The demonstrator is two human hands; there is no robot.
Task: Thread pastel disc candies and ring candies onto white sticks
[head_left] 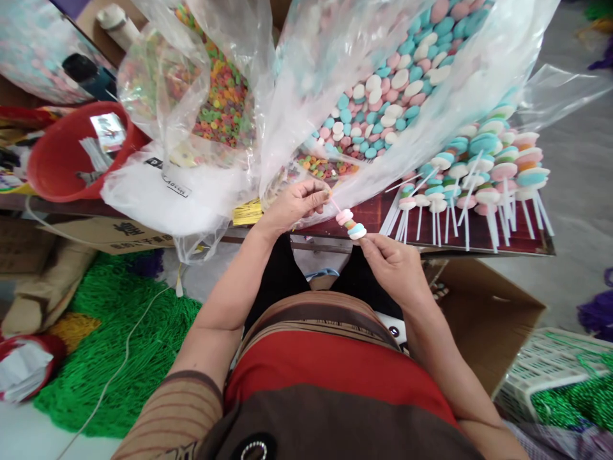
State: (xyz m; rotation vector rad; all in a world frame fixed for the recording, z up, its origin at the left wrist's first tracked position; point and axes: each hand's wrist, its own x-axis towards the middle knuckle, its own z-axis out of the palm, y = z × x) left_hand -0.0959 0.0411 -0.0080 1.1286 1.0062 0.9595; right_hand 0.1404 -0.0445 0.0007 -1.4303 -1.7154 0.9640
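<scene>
A thin pale stick carries a short stack of pink, white, green, orange and blue candies point(351, 225) above the table's front edge. At the stick's upper left end, my left hand point(305, 200) is closed in a pinch, with a small orange piece at its fingertips. My right hand point(390, 259) has thumb and finger together at the lower, blue-and-white end of the stack. A pile of finished candy skewers point(483, 166) with white sticks lies on the table to the right. Behind my hands, an open clear bag holds pink, white and blue candies point(383, 108).
Bags of colourful ring candies point(223, 102) and a red bowl point(55, 156) stand at the left. Yellow strips point(247, 213) lie by my left wrist. Below the dark red table point(522, 241) are a cardboard box point(493, 313) and a white basket point(522, 367).
</scene>
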